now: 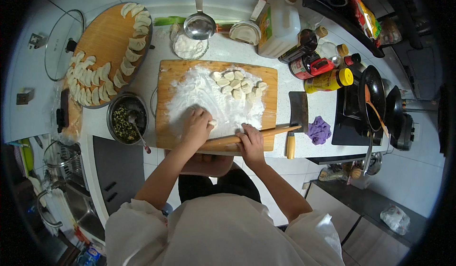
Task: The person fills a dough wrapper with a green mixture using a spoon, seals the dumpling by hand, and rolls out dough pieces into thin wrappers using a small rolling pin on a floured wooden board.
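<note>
My left hand (196, 125) is over the floured left part of the wooden board (163, 106), its fingers closed on a small piece of dough (213, 123). My right hand (250, 140) rests on the wooden rolling pin (224, 141), which lies slantwise along the board's near edge; whether the fingers grip it is hard to tell. Several cut dough pieces (235, 84) sit in the flour (194, 84) at the board's upper right. Left of the board stands a metal bowl of chopped filling (123, 123) with a spoon in it. Shaped dumplings (137, 43) line a round wooden tray (107, 27) at the upper left.
Beyond the board are a bowl of flour (190, 47), a metal ladle (199, 25) and a large plastic jug (279, 31). To the right lie a cleaver (298, 109) and purple dough (319, 130), with bottles (324, 81) behind and a stove (342, 123) farther right.
</note>
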Demonstrator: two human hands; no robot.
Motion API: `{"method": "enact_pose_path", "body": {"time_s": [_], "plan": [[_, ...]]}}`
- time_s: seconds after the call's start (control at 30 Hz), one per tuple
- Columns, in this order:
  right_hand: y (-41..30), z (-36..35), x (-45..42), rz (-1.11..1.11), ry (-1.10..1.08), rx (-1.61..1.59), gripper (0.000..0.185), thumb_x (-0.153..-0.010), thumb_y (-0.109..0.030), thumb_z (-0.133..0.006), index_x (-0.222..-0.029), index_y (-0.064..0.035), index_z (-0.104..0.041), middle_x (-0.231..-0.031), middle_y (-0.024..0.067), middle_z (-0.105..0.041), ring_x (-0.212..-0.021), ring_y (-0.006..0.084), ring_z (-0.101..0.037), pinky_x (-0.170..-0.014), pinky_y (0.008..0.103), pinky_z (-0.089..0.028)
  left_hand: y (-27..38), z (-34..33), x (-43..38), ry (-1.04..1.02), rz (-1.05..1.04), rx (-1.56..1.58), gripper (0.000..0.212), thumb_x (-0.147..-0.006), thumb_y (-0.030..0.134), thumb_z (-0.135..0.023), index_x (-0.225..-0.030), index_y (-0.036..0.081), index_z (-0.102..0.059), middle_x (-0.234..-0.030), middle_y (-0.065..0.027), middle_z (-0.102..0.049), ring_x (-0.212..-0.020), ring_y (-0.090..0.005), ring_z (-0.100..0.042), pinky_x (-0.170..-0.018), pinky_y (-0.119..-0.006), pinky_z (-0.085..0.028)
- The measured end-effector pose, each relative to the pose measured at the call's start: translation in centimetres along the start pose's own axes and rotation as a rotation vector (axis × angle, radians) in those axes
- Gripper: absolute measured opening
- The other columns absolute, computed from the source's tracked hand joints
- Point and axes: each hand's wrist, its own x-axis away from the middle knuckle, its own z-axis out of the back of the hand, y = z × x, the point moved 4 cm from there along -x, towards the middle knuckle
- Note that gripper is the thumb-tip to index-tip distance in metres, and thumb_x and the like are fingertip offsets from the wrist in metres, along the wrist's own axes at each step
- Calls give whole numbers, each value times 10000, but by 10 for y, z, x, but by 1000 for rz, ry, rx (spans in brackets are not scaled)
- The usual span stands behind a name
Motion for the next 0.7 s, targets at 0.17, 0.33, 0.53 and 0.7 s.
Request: {"method": "enact_pose_path", "body": {"time_s": [0.17,0.33,0.53,0.7], "plan": [[0,-1,-1,-20,-7,-30,368,-828,-96,-702,-1183,-55,-612,-1397,172,-512,-1324,383,-456,-1113,523,-331,6,-3,-7,83,-30,172,210,-838,92,-743,-967,48,-583,-990,-138,-617,-920,-348,-601,-790,-426,-489],[-3,-1,-2,-53,-6,13,380,-834,-95,-697,-1201,-63,-605,-1393,162,-512,-1328,364,-456,-1102,518,-331,-30,19,-57,480,202,345,233,-885,64,-703,-1083,23,-585,-923,-180,-656,-811,-331,-651,-714,-411,-512],[-2,1,-3,-61,5,-2,390,-836,-101,-695,-1212,-66,-596,-1394,157,-508,-1324,360,-457,-1114,518,-322,5,-24,-61,135,62,289,221,-907,104,-689,-1108,37,-627,-1038,-170,-679,-885,-323,-679,-776,-391,-536],[1,3,1,-26,-66,0,469,-861,-145,-685,-1301,-51,-551,-1464,182,-451,-1371,377,-411,-1149,535,-280,22,-24,-11,-100,-17,236,225,-870,90,-658,-1095,89,-646,-1089,-152,-663,-1010,-374,-640,-849,-452,-520]]}}
